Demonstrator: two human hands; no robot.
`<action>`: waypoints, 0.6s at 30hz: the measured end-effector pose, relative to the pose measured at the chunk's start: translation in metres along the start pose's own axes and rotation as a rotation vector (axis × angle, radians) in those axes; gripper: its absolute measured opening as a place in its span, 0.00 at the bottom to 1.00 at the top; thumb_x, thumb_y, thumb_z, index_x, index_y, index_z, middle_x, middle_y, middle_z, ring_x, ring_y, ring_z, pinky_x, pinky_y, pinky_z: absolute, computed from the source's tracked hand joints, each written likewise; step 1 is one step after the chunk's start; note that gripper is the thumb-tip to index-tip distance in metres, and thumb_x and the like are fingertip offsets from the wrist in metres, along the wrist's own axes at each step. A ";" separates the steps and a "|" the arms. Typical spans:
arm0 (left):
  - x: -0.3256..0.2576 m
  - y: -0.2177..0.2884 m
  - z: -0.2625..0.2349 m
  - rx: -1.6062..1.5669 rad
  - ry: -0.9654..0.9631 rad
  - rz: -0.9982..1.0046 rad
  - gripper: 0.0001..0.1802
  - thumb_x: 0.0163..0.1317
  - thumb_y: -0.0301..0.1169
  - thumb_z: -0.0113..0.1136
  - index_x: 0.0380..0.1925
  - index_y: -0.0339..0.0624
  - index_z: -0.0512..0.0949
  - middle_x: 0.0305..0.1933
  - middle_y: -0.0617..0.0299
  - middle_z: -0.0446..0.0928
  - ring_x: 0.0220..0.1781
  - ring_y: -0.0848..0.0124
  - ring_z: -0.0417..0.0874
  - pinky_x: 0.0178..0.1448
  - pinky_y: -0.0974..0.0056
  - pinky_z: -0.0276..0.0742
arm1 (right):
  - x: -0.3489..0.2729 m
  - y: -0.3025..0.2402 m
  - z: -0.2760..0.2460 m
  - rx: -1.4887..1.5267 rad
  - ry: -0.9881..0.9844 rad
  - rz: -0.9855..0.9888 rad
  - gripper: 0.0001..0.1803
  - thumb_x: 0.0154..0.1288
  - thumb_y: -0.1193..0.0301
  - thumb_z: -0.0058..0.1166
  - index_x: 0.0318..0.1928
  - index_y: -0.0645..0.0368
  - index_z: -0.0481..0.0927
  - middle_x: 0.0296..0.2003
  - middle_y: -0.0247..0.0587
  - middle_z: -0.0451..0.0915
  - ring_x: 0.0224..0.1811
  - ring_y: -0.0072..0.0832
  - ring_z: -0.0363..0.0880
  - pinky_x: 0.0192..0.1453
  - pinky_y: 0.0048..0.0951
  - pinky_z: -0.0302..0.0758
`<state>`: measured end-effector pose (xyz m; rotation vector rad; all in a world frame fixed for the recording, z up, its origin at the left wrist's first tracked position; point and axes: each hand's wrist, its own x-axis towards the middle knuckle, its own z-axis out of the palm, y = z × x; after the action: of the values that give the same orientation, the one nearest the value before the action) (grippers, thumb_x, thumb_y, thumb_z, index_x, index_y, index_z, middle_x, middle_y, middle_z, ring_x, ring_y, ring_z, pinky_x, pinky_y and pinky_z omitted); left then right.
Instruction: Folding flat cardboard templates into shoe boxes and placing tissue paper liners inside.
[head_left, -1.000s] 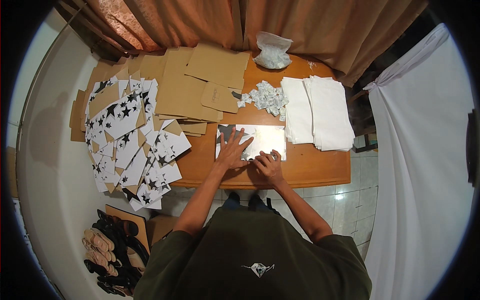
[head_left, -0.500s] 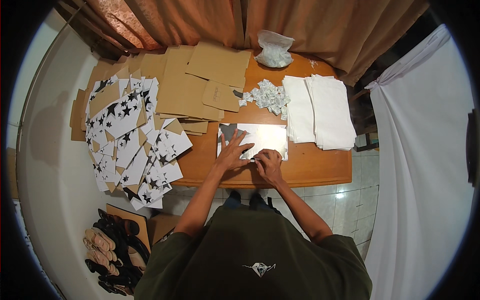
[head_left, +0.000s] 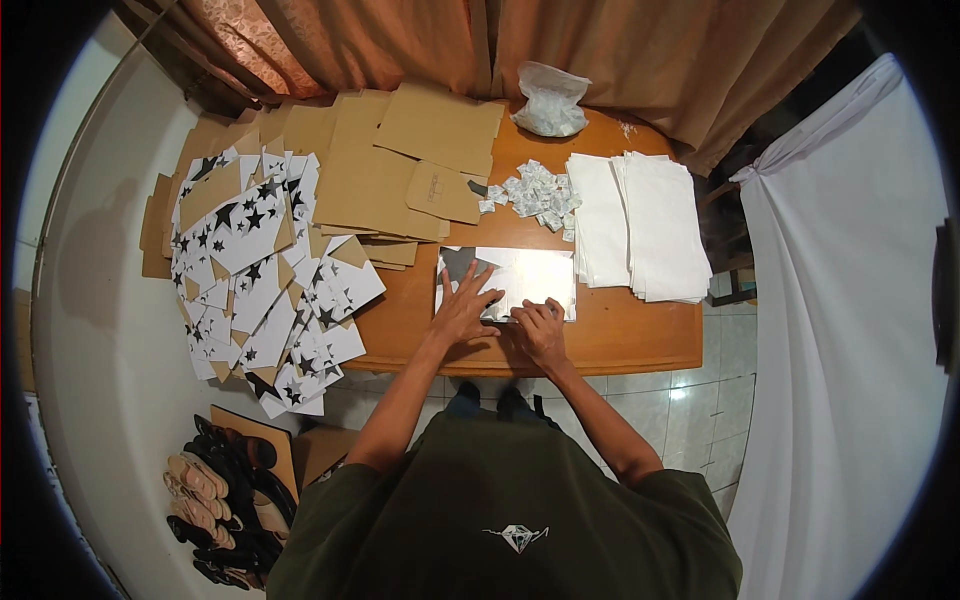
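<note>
On the wooden table in front of me lies a flat white box (head_left: pixel 535 272) with a shiny top and a dark star shape at its left end. My left hand (head_left: pixel 463 308) rests on the left part of this box, open, its fingers spread toward the star. Close beside it, my right hand (head_left: pixel 541 328) touches the box's front edge. Its fingers are bent a little apart over the edge, and nothing shows in them; the thumb is hard to make out. Behind the box is a heap of small white packets (head_left: pixel 540 193).
White sheets (head_left: pixel 660 225) are stacked on the right. Flat brown cardboard pieces (head_left: pixel 440 125) cover the back left, beside a spread pile of star-printed white cards (head_left: pixel 250 280). A clear plastic bag (head_left: pixel 552 100) stands at the back. Shoes (head_left: pixel 205 490) lie low on the left.
My right hand's fingers have shifted slightly and lie flatter on the front edge, a little apart from my left thumb. My left thumb has moved slightly nearer to me. The box has stayed in place.
</note>
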<state>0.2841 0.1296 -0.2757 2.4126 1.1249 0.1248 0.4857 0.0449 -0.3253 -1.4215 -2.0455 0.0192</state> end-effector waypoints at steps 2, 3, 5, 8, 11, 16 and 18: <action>-0.003 -0.003 0.008 0.038 0.034 -0.005 0.35 0.52 0.44 0.76 0.62 0.56 0.78 0.80 0.56 0.59 0.84 0.53 0.48 0.77 0.22 0.31 | 0.002 0.002 0.002 0.035 0.000 0.024 0.22 0.51 0.70 0.71 0.48 0.53 0.82 0.50 0.37 0.81 0.53 0.35 0.80 0.67 0.51 0.63; -0.006 -0.011 0.017 0.049 0.087 0.045 0.34 0.54 0.44 0.75 0.62 0.53 0.78 0.79 0.57 0.61 0.84 0.55 0.50 0.77 0.22 0.32 | 0.008 -0.001 0.000 0.073 -0.003 0.046 0.21 0.51 0.70 0.71 0.47 0.55 0.82 0.49 0.38 0.82 0.51 0.35 0.81 0.67 0.51 0.65; -0.009 -0.016 0.029 0.030 0.134 0.106 0.30 0.61 0.39 0.69 0.63 0.49 0.76 0.76 0.58 0.65 0.82 0.58 0.55 0.77 0.24 0.37 | 0.012 -0.001 -0.004 0.100 -0.013 0.012 0.18 0.54 0.71 0.69 0.47 0.56 0.83 0.50 0.38 0.83 0.52 0.34 0.81 0.66 0.50 0.66; -0.008 -0.011 0.034 0.071 0.152 0.126 0.29 0.62 0.37 0.68 0.64 0.48 0.75 0.76 0.58 0.65 0.82 0.59 0.56 0.78 0.25 0.38 | 0.011 0.003 -0.007 0.055 -0.004 -0.065 0.14 0.59 0.71 0.65 0.46 0.57 0.83 0.50 0.38 0.83 0.54 0.34 0.81 0.64 0.50 0.68; -0.012 -0.008 0.040 0.115 0.223 0.173 0.29 0.63 0.36 0.67 0.65 0.47 0.74 0.76 0.58 0.65 0.82 0.59 0.55 0.77 0.25 0.39 | 0.010 -0.001 -0.010 -0.037 0.027 -0.108 0.11 0.62 0.71 0.62 0.45 0.58 0.84 0.49 0.36 0.84 0.50 0.33 0.81 0.63 0.47 0.70; -0.014 0.010 0.035 0.168 0.249 0.161 0.30 0.62 0.36 0.67 0.65 0.48 0.74 0.77 0.57 0.65 0.82 0.58 0.55 0.77 0.24 0.40 | 0.012 -0.007 -0.023 -0.048 -0.015 -0.035 0.08 0.63 0.71 0.61 0.43 0.57 0.83 0.45 0.33 0.84 0.46 0.31 0.80 0.62 0.47 0.69; -0.020 0.014 0.029 0.127 0.240 0.144 0.30 0.62 0.36 0.66 0.66 0.49 0.74 0.77 0.56 0.64 0.82 0.57 0.56 0.76 0.24 0.40 | 0.015 -0.009 -0.035 -0.070 -0.026 -0.064 0.09 0.61 0.70 0.63 0.42 0.56 0.83 0.45 0.33 0.83 0.47 0.31 0.80 0.64 0.48 0.68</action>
<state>0.2881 0.0960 -0.2925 2.6461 1.0881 0.4103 0.4928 0.0419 -0.2872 -1.4038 -2.1308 -0.0619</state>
